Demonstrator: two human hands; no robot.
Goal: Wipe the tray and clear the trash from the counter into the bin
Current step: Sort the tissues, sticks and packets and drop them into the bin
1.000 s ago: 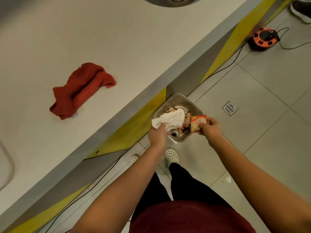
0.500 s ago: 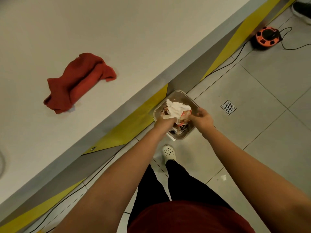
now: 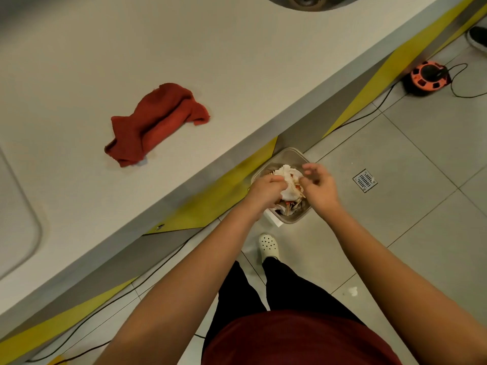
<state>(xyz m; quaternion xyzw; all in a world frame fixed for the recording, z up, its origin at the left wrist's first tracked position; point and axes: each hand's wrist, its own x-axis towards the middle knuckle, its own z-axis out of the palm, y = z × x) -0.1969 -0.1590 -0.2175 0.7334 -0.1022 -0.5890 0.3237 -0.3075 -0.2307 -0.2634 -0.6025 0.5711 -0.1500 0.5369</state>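
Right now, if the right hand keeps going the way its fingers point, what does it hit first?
Probably the white tissue heaped in the bin. The right hand points left and down over it, empty; depth is unclear.

Both hands cover much of the bin (image 3: 290, 154), and its trash is too small to sort; the tray (image 3: 18, 219) and sink (image 3: 311, 3) seem cut by the frame's edges

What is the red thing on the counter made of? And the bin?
The red cloth looks like soft woven fabric, matte: it lies rumpled in folds with frayed edges. The bin seems to be clear, slightly glossy plastic: the floor shows through its wall.
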